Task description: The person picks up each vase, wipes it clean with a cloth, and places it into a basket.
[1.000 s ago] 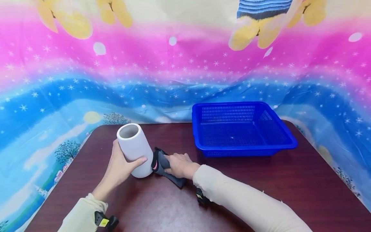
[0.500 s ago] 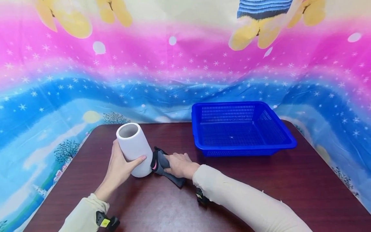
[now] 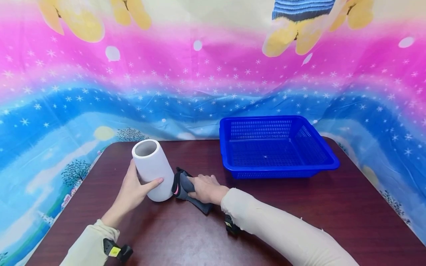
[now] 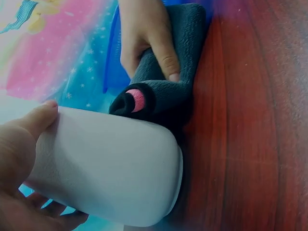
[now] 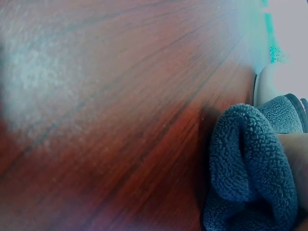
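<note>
A smooth white cylindrical vase (image 3: 155, 173) has its open mouth up, and its base appears to meet the brown table. My left hand (image 3: 130, 186) grips it from the left, thumb across the near side and the other fingers mostly hidden behind. Just right of the vase is a dark grey fleecy cloth (image 4: 173, 89), folded over, with a black and pink end (image 4: 137, 99) close against the vase. My right hand (image 3: 207, 189) holds the cloth from above, its thumb pressed on the fabric. In the right wrist view the cloth (image 5: 250, 159) hides most of that hand.
A blue perforated plastic basket (image 3: 283, 169) stands at the back right, with nothing seen inside. The brown wooden table (image 3: 186, 240) reaches back to a printed pink and blue curtain (image 3: 199, 74).
My left hand and the vase have shifted slightly to the left in the head view. The right hand and the cloth stay nearly where they were.
</note>
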`<action>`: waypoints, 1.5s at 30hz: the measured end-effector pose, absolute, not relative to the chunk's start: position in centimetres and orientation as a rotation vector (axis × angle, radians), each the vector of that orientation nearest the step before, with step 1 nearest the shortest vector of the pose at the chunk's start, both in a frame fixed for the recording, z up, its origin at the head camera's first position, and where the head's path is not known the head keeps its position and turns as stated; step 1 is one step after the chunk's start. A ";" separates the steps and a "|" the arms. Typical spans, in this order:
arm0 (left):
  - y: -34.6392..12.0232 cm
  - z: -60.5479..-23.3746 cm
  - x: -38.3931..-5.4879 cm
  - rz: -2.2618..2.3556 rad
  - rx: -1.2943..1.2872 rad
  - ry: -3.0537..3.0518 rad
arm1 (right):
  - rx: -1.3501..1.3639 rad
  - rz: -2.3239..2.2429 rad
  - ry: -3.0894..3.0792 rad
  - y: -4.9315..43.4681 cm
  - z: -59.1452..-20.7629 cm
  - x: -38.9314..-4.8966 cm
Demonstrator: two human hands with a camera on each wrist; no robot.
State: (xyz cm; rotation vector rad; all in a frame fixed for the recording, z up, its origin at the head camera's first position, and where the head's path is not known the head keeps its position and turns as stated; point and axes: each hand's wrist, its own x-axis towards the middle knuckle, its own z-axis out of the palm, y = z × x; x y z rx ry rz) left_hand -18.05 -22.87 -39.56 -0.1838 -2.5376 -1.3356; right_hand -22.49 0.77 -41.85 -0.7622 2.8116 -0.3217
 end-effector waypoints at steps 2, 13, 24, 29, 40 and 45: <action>-23.2 -39.5 -18.2 -1.358 -0.219 -2.545 | -0.764 -0.325 2.811 0.8 -41.7 -22.5; -24.5 -39.0 -18.7 -1.397 -0.346 -2.601 | -0.757 -0.321 2.807 0.8 -41.7 -22.3; -24.9 -39.2 -18.9 -1.272 -0.289 -2.653 | -0.758 -0.317 2.812 0.9 -42.0 -22.5; -24.9 -39.1 -18.8 -1.226 -0.273 -2.671 | -0.779 -0.329 2.825 1.0 -42.1 -22.5; -25.1 -39.0 -18.7 -1.206 -0.273 -2.692 | -0.824 -0.551 2.754 1.8 -42.2 -23.1; -24.9 -39.1 -18.8 -1.212 -0.284 -2.685 | -0.787 -0.688 2.719 2.4 -41.7 -23.3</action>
